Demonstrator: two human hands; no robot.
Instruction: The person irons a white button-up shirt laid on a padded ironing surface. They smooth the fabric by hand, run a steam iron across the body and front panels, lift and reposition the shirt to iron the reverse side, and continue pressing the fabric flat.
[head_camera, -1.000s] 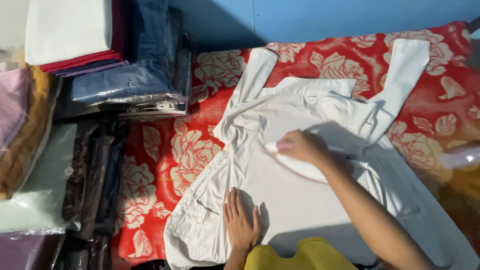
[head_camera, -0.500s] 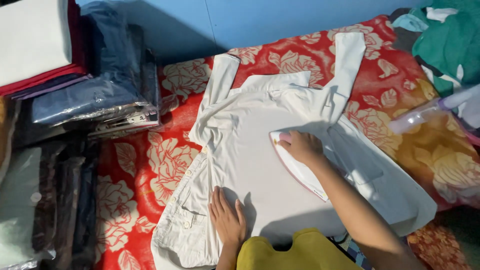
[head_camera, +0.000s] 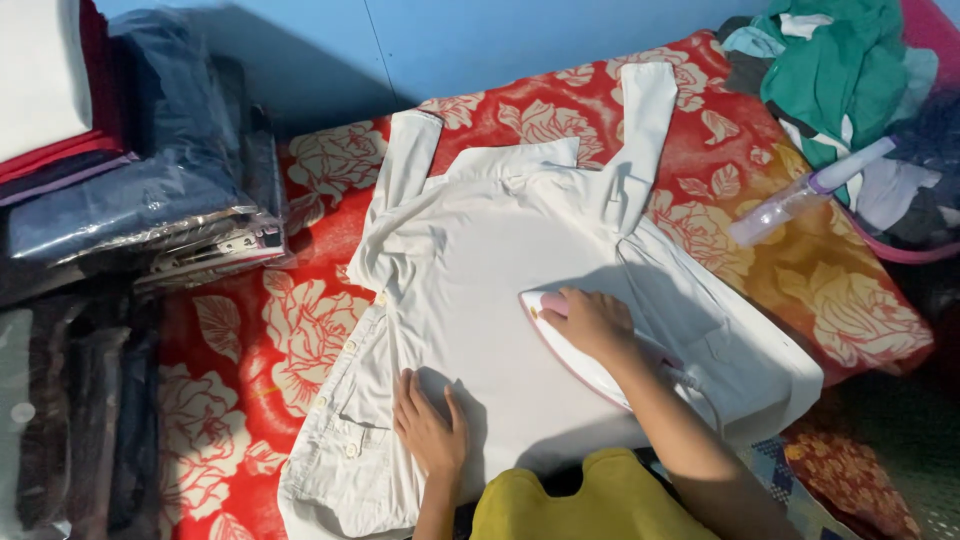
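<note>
A white shirt lies spread flat, back up, on a red cloth with a pale flower pattern. My right hand grips the handle of a pink and white clothes iron that rests on the middle of the shirt. My left hand presses flat on the shirt's lower part, fingers apart, near the button strip. The iron's cord runs off to the right under my forearm.
Stacks of folded clothes in clear plastic bags stand at the left, with darker bagged ones below them. A pile of loose green and dark garments sits at the upper right. A clear spray bottle lies beside it. A blue wall is behind.
The view has swung right, bringing the loose clothes pile and spray bottle into sight. The iron has slid a little down the shirt under my right hand; my left hand stays pressed flat.
</note>
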